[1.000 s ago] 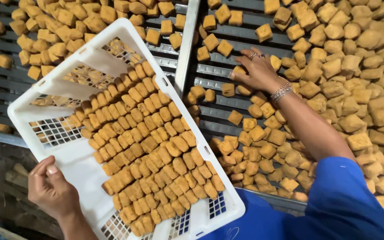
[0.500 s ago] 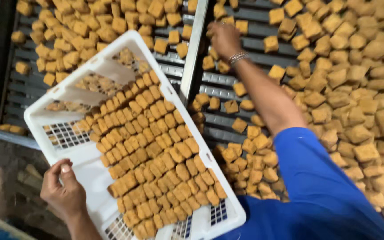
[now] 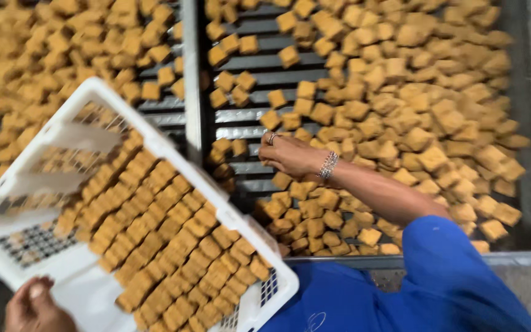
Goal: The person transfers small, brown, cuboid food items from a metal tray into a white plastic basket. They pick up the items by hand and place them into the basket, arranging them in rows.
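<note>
My left hand (image 3: 35,307) grips the near rim of a white plastic crate (image 3: 99,280) that is tilted and packed with neat rows of golden-brown fried tofu cubes (image 3: 173,246). My right hand (image 3: 290,157), with a ring and a beaded bracelet, reaches over the slatted metal rack (image 3: 247,114) and rests among loose tofu cubes (image 3: 413,117) just right of the crate's far corner. Its fingers are curled around some pieces. My blue sleeve (image 3: 437,276) fills the lower right.
Heaps of loose fried cubes cover the rack at the upper left (image 3: 44,49) and across the right half. A metal divider bar (image 3: 190,80) runs down between the two rack sections. The rack's front edge (image 3: 511,258) lies at the lower right.
My right hand has drawn back from the far part of the rack toward me, now close to the crate's corner. The view has swung, so the crate sits lower left.
</note>
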